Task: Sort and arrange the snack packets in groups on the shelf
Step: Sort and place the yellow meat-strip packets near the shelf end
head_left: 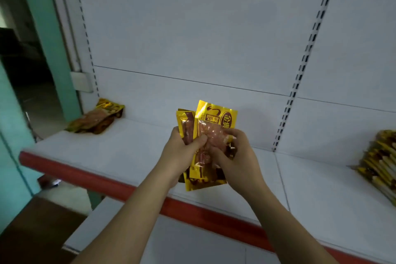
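Both hands, our left hand (184,148) and right hand (237,156), are clutching yellow snack packets (214,120) above the shelf (128,146), maybe three, hard to count.

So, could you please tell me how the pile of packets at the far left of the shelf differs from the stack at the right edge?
The left pile is small and loose, its packets lying flat and overlapping untidily; the right stack holds many more, layered neatly with edges showing. The left pile sits by the back panel; the right stack is cut off by the frame. Both rest on the white shelf and are yellow-gold.
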Demonstrator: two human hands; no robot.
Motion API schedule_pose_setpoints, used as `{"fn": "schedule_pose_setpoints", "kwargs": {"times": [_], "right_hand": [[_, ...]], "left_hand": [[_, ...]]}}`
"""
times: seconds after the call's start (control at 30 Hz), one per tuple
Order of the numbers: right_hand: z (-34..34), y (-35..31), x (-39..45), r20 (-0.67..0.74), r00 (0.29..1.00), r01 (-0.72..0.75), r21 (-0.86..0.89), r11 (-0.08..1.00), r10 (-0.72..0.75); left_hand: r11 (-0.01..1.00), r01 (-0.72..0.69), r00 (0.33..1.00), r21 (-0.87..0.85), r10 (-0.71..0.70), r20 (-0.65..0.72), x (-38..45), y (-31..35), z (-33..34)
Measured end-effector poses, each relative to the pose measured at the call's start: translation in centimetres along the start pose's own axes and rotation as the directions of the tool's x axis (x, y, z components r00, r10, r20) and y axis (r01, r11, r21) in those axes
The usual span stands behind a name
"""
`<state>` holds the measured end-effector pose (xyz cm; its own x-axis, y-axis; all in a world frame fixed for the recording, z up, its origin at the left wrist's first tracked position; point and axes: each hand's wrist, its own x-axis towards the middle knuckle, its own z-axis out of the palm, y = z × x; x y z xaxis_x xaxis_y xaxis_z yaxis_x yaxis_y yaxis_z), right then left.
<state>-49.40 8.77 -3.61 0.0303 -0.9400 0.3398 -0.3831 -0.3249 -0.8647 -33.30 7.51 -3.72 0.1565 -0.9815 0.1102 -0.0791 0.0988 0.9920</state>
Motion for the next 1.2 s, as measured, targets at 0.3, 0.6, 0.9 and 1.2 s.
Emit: {"fn": "schedule_pose_setpoints", "kwargs": {"times": [0.3,0.6,0.9,1.2], "right_hand": [[16.9,-7.8,-2.1,0.258,0.957,-0.162,0.104,0.981,0.13],[25.7,-10.9,3.7,0.093,0.986,-0.145,0.066,0.987,0.139],[34.4,-10.3,15.1,0.189,0.937,-0.327,0.172,0.929,0.295],[39.0,-8.5,17.3,0.122,0.921,-0.356,-0.117,0.927,0.369]], "left_hand": [[1.0,0.0,0.977,-0.002,-0.001,-0.215,-3.1,-1.6,-19.6],[0.99,0.104,0.908,-0.094,-0.133,-0.398,0.2,-2.6,-30.4],[0.981,0.115,0.849,-0.156,-0.179,-0.498,8.1,-3.2,-38.1],[0.966,0.158,0.901,-0.206,-0.226,-0.37,14.0,-4.9,-41.2]]}}
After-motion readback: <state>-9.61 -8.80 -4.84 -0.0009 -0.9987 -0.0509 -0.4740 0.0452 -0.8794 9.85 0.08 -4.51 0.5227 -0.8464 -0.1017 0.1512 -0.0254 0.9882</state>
